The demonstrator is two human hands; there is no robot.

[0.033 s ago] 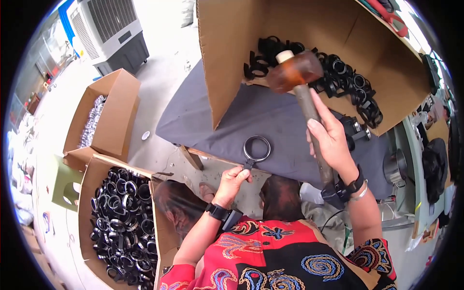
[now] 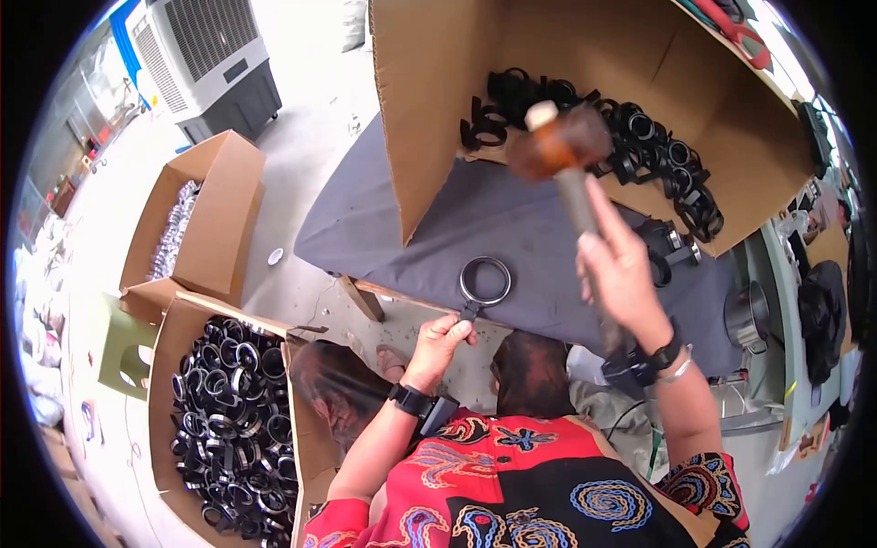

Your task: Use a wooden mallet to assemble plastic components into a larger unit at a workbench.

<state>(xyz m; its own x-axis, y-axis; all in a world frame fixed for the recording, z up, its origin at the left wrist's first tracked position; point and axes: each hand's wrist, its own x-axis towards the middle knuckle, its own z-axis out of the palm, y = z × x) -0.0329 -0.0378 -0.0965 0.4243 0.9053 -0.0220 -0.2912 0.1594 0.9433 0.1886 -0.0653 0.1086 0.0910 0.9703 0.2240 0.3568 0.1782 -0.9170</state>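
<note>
My left hand [image 2: 442, 345] pinches the short stem of a black ring-shaped part [image 2: 485, 280], which has a silvery metal band inside. The ring lies over the near edge of a table covered in grey cloth [image 2: 393, 201]. My right hand [image 2: 619, 265] is wrapped round the handle of a mallet [image 2: 560, 144]. Its brown and orange head is raised above the cloth, beyond the ring and to its right, and is smeared by motion. Both wrists wear black straps; the right one also has a bangle.
An open cardboard box [image 2: 438, 110] lies on the table with many black ring parts [image 2: 639, 137]. Another carton [image 2: 301, 384] at my left holds more rings; silvery pieces [image 2: 174, 228] fill a third. A metal pot [image 2: 747, 318] stands right. An air cooler [image 2: 206, 64] is far left.
The mallet and my right hand have shifted slightly and look more blurred, the mallet's head a little lower. My left hand and the ring part have stayed put.
</note>
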